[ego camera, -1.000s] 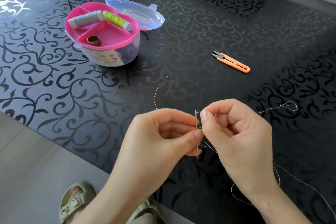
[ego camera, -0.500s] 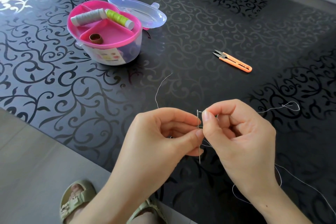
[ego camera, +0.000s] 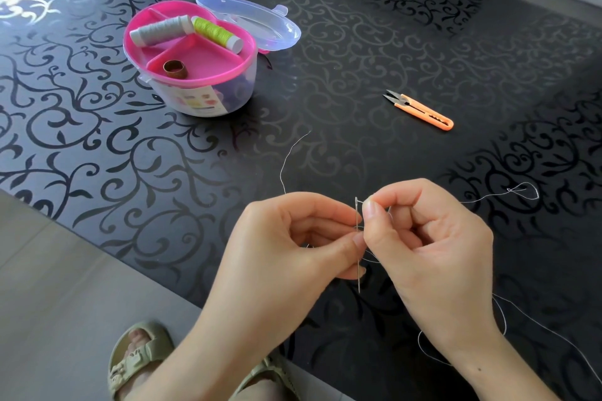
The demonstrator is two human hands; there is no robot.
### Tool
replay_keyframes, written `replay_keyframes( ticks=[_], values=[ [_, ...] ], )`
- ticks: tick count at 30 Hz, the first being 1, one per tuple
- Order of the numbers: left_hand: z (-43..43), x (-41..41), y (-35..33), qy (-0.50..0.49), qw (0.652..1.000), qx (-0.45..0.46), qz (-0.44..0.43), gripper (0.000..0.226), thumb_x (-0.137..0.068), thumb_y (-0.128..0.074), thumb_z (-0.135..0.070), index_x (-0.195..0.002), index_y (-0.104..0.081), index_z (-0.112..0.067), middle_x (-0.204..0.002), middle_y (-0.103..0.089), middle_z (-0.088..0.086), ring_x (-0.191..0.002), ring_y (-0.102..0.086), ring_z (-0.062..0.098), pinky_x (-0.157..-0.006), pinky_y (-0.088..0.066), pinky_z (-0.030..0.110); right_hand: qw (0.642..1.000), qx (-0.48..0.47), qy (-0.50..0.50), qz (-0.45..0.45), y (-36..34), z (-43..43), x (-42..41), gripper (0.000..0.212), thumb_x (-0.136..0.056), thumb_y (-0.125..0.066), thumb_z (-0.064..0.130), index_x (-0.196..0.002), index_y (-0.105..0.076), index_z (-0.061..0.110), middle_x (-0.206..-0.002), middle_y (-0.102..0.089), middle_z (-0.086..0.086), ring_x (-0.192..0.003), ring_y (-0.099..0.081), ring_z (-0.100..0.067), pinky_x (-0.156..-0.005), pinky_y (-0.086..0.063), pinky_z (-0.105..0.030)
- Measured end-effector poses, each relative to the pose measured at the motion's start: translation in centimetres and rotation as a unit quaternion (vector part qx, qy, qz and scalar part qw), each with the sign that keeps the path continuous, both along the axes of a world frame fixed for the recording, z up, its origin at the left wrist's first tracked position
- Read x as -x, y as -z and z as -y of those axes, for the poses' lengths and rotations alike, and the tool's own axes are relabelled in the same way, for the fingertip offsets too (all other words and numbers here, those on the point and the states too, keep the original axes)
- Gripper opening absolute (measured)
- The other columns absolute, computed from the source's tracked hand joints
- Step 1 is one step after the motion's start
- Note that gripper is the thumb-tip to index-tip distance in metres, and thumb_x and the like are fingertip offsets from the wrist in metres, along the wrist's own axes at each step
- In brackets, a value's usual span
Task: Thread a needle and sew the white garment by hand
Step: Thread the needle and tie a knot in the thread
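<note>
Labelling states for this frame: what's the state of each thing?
needle: eye up, pinched by left hand
thread: pinched by right hand at needle's eye
sewing box: lid open
grey spool: lying in box
green spool: lying in box
thimble: in box
snips: lying unheld on table

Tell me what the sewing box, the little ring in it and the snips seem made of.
Sewing box: see-through plastic tub, glossy pink plastic tray. Ring: probably metal, by its brassy sheen. Snips: dark metal-looking blades; smooth orange handle, likely plastic.
</note>
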State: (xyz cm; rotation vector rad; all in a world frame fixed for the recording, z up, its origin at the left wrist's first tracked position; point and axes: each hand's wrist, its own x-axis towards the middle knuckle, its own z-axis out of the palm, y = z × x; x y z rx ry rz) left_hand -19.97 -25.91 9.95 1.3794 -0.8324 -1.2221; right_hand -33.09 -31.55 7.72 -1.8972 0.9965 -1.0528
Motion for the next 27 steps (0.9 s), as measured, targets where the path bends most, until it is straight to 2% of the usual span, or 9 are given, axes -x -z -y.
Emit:
replay_keyframes(
  ticks=[5, 12, 18, 27],
  values=[
    [-0.08, 0.04, -0.01, -0.001, 1.0, 0.005, 0.02, 0.011, -0.07, -0.078, -0.008, -0.08, -0.073, -0.01, -0.069, -0.073, 0.006, -0.058, -0.071, 0.02, -0.058, -0.057, 0.023, 1.0, 0.008, -0.005, -0.004, 0.04, -0.03, -0.03, 0.01, -0.082, -0.06, 0.02, -0.072, -0.061, 0.02, -0.052, -0.046, -0.006, -0.043, -0.039, -0.004, -0.051, -0.037, -0.007],
    [-0.14, 0.22, -0.07, -0.015, 0.998, 0.009, 0.065, 0.01, -0.071, -0.079, -0.011, -0.078, -0.073, -0.015, -0.068, -0.073, 0.001, -0.058, -0.071, 0.018, -0.064, -0.06, 0.035, 1.0, 0.018, 0.004, -0.009, 0.0, -0.11, -0.07, 0.01, -0.082, -0.06, 0.019, -0.072, -0.061, 0.019, -0.051, -0.044, -0.007, -0.042, -0.038, -0.007, -0.051, -0.034, -0.004],
    [-0.15, 0.32, -0.04, -0.031, 0.995, 0.013, 0.094, 0.011, -0.071, -0.078, -0.008, -0.076, -0.073, -0.016, -0.067, -0.073, -0.001, -0.056, -0.07, 0.015, -0.062, -0.059, 0.034, 0.999, 0.034, 0.007, -0.014, 0.02, -0.12, -0.13, 0.01, -0.082, -0.059, 0.02, -0.072, -0.06, 0.019, -0.053, -0.042, -0.006, -0.043, -0.036, -0.006, -0.051, -0.033, -0.004],
    [-0.14, 0.33, -0.12, -0.022, 0.995, 0.008, 0.093, 0.01, -0.072, -0.076, -0.007, -0.078, -0.074, -0.014, -0.067, -0.073, -0.001, -0.057, -0.07, 0.015, -0.064, -0.059, 0.033, 0.999, 0.033, 0.002, -0.014, 0.02, -0.13, -0.16, 0.009, -0.081, -0.059, 0.021, -0.072, -0.06, 0.021, -0.053, -0.042, -0.007, -0.043, -0.037, -0.008, -0.052, -0.035, -0.004]
  ],
)
